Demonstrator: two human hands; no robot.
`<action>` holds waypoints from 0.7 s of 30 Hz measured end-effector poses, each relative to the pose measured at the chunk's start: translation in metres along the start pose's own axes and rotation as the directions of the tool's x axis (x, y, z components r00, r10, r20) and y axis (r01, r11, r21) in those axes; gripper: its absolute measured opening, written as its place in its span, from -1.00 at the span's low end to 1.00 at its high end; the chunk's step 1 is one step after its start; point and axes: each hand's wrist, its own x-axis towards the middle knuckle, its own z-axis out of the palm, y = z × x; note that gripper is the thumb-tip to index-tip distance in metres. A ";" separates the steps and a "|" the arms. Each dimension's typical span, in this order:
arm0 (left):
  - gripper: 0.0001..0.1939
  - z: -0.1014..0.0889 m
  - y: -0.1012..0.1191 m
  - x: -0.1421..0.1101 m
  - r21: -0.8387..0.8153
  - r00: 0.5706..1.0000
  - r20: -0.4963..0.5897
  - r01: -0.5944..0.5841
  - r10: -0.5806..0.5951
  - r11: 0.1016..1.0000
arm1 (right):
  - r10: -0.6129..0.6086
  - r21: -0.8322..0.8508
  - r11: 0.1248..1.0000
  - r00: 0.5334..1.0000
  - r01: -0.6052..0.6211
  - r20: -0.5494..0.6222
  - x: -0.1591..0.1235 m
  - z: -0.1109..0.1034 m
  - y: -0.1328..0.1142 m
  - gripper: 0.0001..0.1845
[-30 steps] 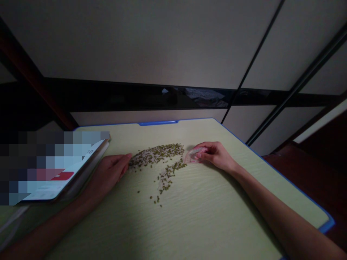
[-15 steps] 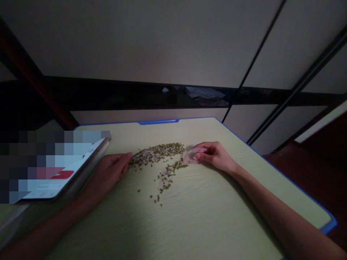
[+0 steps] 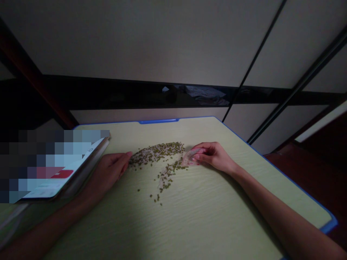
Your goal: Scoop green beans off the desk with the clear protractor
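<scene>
A pile of small green beans, which look like mung beans, is mixed with pale grains on the table. A thinner trail of beans curves from its right end toward me. My right hand pinches a clear, pink-tinted half-round piece that looks like a protractor; its left edge meets the beans. At the pile's left end is my left hand, fingers curled and pressed together. Whatever those fingers may hold is hidden.
To the left, a tablet with a lit screen stands tilted on the pale table. The table has a blue rim and a blue handle at its far edge. Cabinet panels rise close behind it.
The protractor has tilted and shifted slightly left and toward me, against the beans. My left hand and the pile look nearly the same.
</scene>
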 end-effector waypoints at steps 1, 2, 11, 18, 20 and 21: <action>-0.54 0.000 0.000 0.000 -0.001 1.000 0.000 -0.003 0.003 1.000 | 0.003 0.005 1.000 1.000 -0.003 0.003 0.000 0.000 0.000 -0.75; -0.54 0.000 0.000 0.000 -0.003 1.000 -0.001 -0.003 0.003 1.000 | 0.006 0.011 1.000 1.000 -0.006 0.005 0.000 0.000 0.000 -0.75; -0.54 0.000 0.002 -0.001 -0.015 1.000 0.001 0.023 -0.023 1.000 | 0.000 0.045 0.999 0.998 -0.003 0.061 -0.003 0.003 0.001 -0.77; -0.55 0.000 0.001 0.000 -0.004 1.000 -0.010 -0.005 0.005 1.000 | 0.028 0.042 0.999 0.997 -0.031 0.071 -0.005 0.008 -0.001 -0.78; -0.54 0.000 0.000 0.000 -0.008 1.000 -0.006 -0.009 0.009 1.000 | 0.031 0.038 0.999 0.997 -0.033 0.069 -0.005 0.010 -0.002 -0.78; -0.54 0.000 0.000 0.000 -0.007 1.000 -0.004 -0.012 0.012 1.000 | 0.033 0.030 0.999 0.997 -0.035 0.064 -0.006 0.011 -0.002 -0.78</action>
